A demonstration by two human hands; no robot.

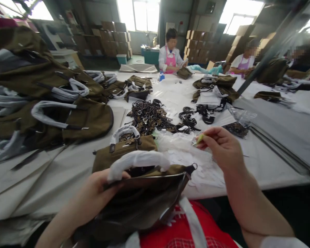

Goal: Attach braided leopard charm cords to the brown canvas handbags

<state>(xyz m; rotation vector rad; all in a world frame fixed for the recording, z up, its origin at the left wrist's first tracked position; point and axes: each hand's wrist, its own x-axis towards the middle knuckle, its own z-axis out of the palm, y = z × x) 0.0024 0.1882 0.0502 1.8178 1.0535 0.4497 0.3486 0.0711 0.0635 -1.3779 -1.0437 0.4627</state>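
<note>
My left hand [99,191] is closed on the rim of a handbag [139,199], at the foot of its white-wrapped handle [142,160]. The bag is olive and dark, tilted, with its dark side toward me and its lower part over my lap. Raised to the right of the bag, my right hand [223,148] pinches a small yellow-green piece [200,138] between thumb and fingertips; its kind is too small to make out. Just behind the held bag lies another olive handbag [100,158] with a wrapped handle.
Olive bags [85,119] are heaped on the left. Mid-table sit a pile of dark straps and charms [150,115], black strap coils [188,119] and crumpled clear plastic [175,139]. More bags [217,84] lie farther back. A co-worker [170,57] handles a bag across the table.
</note>
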